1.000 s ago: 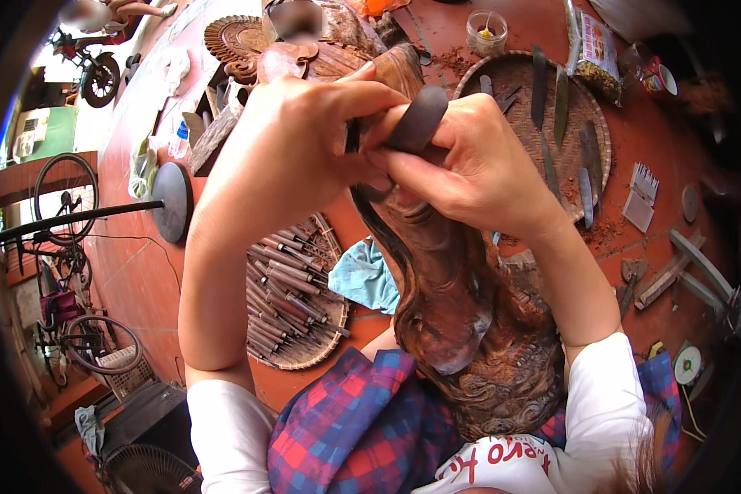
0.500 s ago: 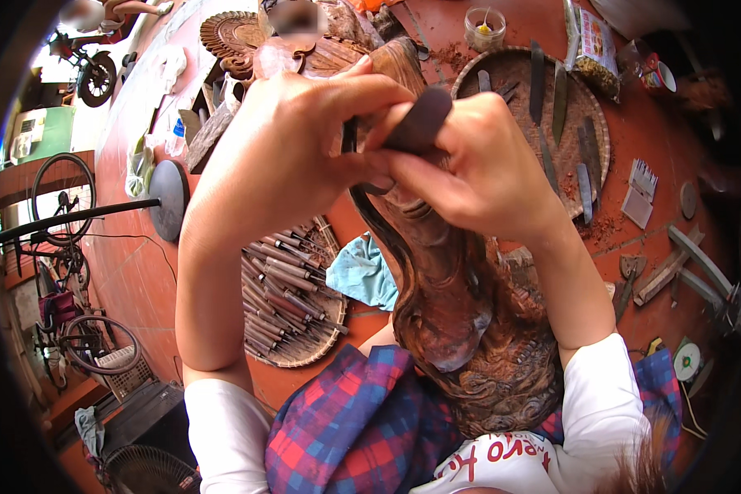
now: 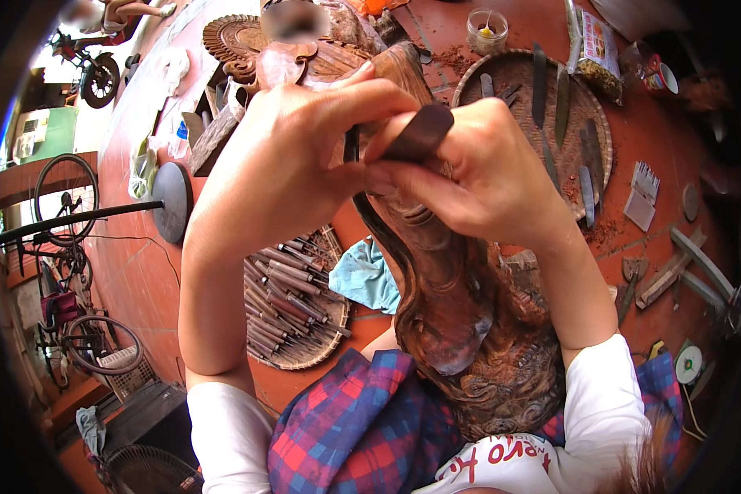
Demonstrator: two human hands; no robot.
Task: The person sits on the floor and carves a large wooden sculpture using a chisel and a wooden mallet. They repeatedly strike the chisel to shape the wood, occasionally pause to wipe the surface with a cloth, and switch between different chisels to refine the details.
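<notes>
A large dark-brown wood carving (image 3: 449, 309) leans across my lap, its lower end against my shirt and its upper end stretching away from me. Above its middle my two hands meet. My right hand (image 3: 498, 169) is closed round a dark flat strip (image 3: 421, 134) with a rounded end, which sticks up between thumb and fingers. From the left, my left hand (image 3: 300, 144) curls in, thumb and index finger pinching at the same strip beside my right fingertips. The strip's working edge is hidden behind the fingers.
A woven tray (image 3: 305, 350) of several wood-handled chisels lies left, beside a light-blue cloth (image 3: 364, 276). Flat files rest in a round basket (image 3: 490, 70) at far right. A carved figure (image 3: 337, 70) is beyond my hands. A black round base with a pole (image 3: 173, 202) stands left.
Both hands have shifted slightly down, and the dark strip has tilted flatter. The grip stays the same. The whole view has moved a little.
</notes>
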